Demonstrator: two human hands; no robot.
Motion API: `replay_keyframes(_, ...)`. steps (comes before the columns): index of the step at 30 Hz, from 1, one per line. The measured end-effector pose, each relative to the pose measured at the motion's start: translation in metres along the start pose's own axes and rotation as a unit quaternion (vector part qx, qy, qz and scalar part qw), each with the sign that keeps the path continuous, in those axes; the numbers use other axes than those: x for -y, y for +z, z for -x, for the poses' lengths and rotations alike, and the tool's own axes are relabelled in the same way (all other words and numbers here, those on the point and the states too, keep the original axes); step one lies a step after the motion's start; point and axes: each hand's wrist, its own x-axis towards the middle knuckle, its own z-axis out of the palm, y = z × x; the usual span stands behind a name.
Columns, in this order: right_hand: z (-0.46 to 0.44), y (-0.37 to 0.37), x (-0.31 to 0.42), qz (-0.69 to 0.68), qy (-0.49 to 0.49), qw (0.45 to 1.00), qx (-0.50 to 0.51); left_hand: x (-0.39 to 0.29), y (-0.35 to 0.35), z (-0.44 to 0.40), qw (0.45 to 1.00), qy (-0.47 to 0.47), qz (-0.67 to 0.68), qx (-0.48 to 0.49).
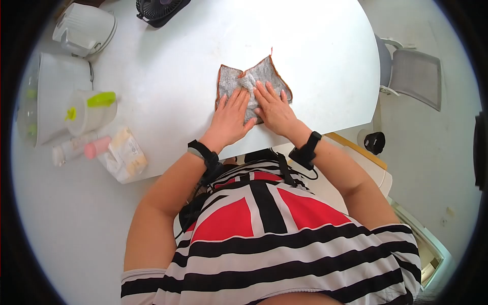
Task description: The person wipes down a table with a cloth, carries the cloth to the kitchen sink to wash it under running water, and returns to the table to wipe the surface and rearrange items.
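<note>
"What stood by the left edge of the table [325,56]?"
"A jug [83,116] with a green handle [102,99]. A packet [123,155] lay by the near left corner."
"And the left hand [230,118]?"
"It lay on the gray cloth [247,81], close to the near edge. Its fingers were straight, not gripping."
"The right hand [277,113]?"
"On the cloth too, fingers loose and flat."

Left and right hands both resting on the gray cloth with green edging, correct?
Edging colour is wrong: the head view shows the gray cloth edged in orange-red, not green. Left hand and right hand do both rest on it.
</note>
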Motion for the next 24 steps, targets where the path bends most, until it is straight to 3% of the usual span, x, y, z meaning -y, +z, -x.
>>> replay_keyframes(8, -0.072, -0.024, -0.013, -0.020, 0.025, 0.998, -0.055, 0.025, -0.011, -0.067, 0.991, -0.023, -0.091, -0.097)
replay_keyframes(17, -0.131, -0.028, -0.036, 0.006, 0.048, 0.987, -0.153, 0.042, -0.024, -0.120, 0.986, -0.002, -0.133, -0.099)
replay_keyframes(24, -0.003, 0.003, -0.013, -0.020, 0.039, 0.998, -0.047, -0.005, 0.010, -0.027, 0.997, 0.061, -0.003, -0.046)
